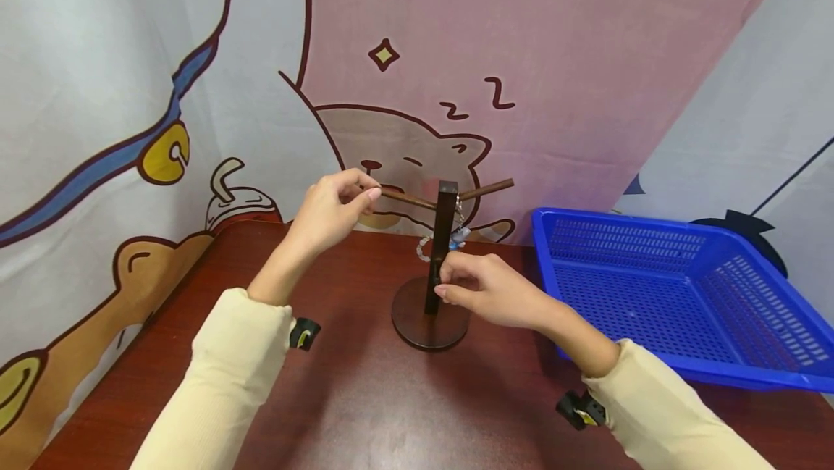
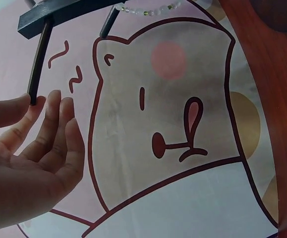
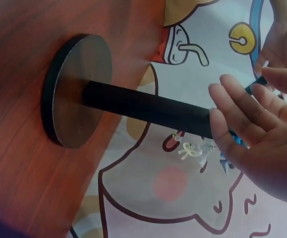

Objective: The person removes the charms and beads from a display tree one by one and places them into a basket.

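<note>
A dark wooden rack (image 1: 445,216), with a round base and an upright post, stands on the table. My left hand (image 1: 335,209) pinches the tip of its upper left peg (image 2: 38,69) between thumb and forefinger. My right hand (image 1: 491,285) is in front of the post, thumb and forefinger pinching a short dark peg (image 3: 255,86), partly hidden by the fingers. From the upper right peg (image 1: 489,189) hangs a chain with a blue and grey charm (image 1: 460,237). A pale beaded bracelet (image 1: 423,248) hangs behind the post, its support hidden.
A blue plastic basket (image 1: 544,267) with perforated walls stands to the right on the reddish-brown table (image 1: 365,397). Behind the table hangs a cloth (image 1: 554,43) printed with cartoon animals.
</note>
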A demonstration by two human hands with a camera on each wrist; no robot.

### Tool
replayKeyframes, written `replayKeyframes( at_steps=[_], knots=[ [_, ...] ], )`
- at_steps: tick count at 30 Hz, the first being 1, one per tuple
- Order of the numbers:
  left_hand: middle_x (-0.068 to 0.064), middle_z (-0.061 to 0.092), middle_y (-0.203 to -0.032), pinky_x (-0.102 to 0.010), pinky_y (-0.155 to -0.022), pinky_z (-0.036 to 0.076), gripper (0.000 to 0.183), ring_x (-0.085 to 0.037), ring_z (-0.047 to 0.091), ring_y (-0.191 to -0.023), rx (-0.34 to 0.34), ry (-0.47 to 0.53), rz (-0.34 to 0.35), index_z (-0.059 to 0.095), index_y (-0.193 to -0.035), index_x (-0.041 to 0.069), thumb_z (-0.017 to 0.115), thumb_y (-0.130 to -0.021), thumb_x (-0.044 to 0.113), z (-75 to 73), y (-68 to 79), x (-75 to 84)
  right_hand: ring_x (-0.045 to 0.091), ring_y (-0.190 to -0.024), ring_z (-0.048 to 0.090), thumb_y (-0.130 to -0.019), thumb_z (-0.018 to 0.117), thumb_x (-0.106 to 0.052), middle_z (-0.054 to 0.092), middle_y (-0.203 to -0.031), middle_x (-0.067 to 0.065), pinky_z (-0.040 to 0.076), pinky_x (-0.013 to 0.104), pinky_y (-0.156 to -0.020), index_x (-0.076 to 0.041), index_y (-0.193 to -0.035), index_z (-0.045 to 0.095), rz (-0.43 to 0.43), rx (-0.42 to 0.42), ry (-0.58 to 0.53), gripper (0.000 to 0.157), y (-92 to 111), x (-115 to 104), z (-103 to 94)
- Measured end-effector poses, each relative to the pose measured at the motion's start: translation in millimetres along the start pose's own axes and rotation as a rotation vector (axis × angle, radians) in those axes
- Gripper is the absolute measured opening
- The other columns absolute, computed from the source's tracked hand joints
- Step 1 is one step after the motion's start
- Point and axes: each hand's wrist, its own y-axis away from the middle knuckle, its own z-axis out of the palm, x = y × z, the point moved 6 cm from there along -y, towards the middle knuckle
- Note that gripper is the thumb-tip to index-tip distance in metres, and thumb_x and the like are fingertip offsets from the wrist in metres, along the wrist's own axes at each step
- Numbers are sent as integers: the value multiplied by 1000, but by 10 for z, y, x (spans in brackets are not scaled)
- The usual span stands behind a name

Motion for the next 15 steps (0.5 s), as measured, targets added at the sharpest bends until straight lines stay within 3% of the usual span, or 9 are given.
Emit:
replayKeyframes(
  at_steps=[15],
  knots=[
    [-6,65,-80,-33,-63,41,16,-22,58,-75,-5,-8,-14,65,-100,7,55,-94,19,-4,6,-1,9,-73,58,-86,65,-12,64,-79,-4,45,32,-65,-8,-88,62,54,135,135,5,-19,78,-322]
  ],
)
